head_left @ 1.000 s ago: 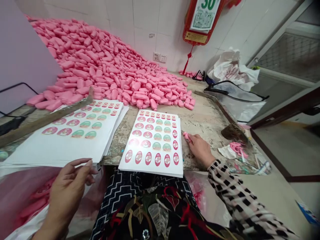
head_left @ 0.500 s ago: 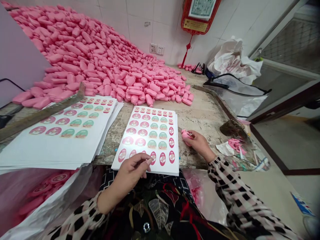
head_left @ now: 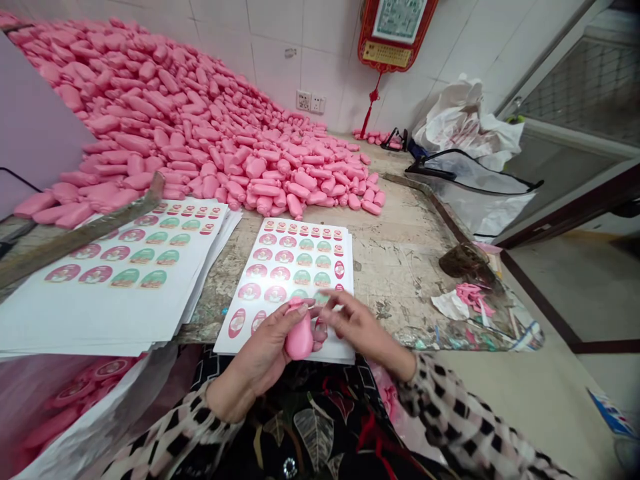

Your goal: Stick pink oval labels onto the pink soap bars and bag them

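My left hand (head_left: 270, 347) is wrapped around a small pink plastic bottle (head_left: 300, 337), tilted over the lower edge of a sticker sheet. Close by on the right, my right hand (head_left: 357, 327) hovers over the same sheet with its fingers bent and apart; I see nothing in them. The sticker sheet (head_left: 287, 273) tops a stack and carries rows of pink and green round-topped labels, with oval ones along the bottom and right side. Both hands and the bottle hide some of its lower labels.
A large heap of pink bottles (head_left: 200, 127) covers the back left. More sticker sheets (head_left: 100, 313) lie at left under a wooden strip (head_left: 85, 233). At right are a brown container (head_left: 457, 260), pink scraps (head_left: 474, 297) and a clear zip bag (head_left: 480, 183).
My right hand has come left from the bare tabletop to the sheet. The pink bottle it held is now in my left hand, which has turned to grip it.
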`<state>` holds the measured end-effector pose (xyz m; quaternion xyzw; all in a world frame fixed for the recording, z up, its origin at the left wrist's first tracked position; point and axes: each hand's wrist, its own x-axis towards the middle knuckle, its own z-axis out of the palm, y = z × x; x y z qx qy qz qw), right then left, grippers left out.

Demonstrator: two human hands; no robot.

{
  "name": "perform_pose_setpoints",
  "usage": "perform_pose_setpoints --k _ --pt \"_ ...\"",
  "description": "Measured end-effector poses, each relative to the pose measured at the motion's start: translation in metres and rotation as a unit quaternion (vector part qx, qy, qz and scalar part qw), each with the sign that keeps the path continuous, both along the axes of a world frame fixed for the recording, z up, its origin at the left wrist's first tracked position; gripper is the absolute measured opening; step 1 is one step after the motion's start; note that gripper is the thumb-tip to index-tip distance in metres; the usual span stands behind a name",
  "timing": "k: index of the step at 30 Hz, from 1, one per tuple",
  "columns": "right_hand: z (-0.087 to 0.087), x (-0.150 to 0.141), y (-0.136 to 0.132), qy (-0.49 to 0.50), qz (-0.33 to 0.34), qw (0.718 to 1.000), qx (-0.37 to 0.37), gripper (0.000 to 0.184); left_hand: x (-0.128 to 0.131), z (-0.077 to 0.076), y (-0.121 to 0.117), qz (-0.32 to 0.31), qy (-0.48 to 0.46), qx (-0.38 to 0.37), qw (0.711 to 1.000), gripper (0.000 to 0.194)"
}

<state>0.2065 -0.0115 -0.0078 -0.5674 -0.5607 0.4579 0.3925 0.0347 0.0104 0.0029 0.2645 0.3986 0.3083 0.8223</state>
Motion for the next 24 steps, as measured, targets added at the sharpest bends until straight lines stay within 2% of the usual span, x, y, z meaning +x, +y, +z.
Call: perform_pose_setpoints --k 2,3,5,6,8,9,10,11,16,20,24 --pt "-0.004 0.034 0.021 -0.126 -0.079 0.988 0.032 0.036 0.001 0.004 0.008 -0.017 0.05 0.047 0.997 0.037" --pt "-0.007 0.049 0.032 -0.203 -0.11 0.972 0.05 0.035 0.003 0.006 0.013 -0.034 0.082 0.089 0.992 0.036" --pt "-0.01 0.07 0.05 -0.322 -0.134 0.935 0.062 0.03 0.011 0.008 0.025 -0.085 0.178 0.209 0.958 0.028" --pt "-0.012 0.077 0.057 -0.364 -0.132 0.92 0.061 0.027 0.016 0.009 0.031 -0.122 0.249 0.29 0.916 0.023" --pt "-0.014 0.081 0.066 -0.417 -0.114 0.899 0.066 0.021 0.027 0.008 0.045 -0.189 0.391 0.452 0.78 0.014" --pt "-0.015 0.081 0.069 -0.435 -0.103 0.892 0.074 0.019 0.033 0.006 0.052 -0.208 0.442 0.509 0.709 0.012" --pt "-0.017 0.08 0.071 -0.448 -0.092 0.885 0.086 0.018 0.039 0.005 0.059 -0.217 0.477 0.545 0.654 0.01" --pt "-0.018 0.079 0.073 -0.458 -0.082 0.88 0.097 0.017 0.045 0.003 0.065 -0.22 0.497 0.564 0.622 0.01" --pt "-0.022 0.078 0.08 -0.496 -0.056 0.857 0.124 0.018 0.066 -0.008 0.092 -0.217 0.541 0.569 0.581 0.022" --pt "-0.019 0.08 0.082 -0.52 -0.032 0.843 0.132 0.018 0.071 -0.012 0.108 -0.257 0.546 0.566 0.562 0.029" --pt "-0.017 0.084 0.084 -0.522 -0.007 0.842 0.134 0.017 0.071 -0.014 0.118 -0.292 0.548 0.563 0.545 0.038"
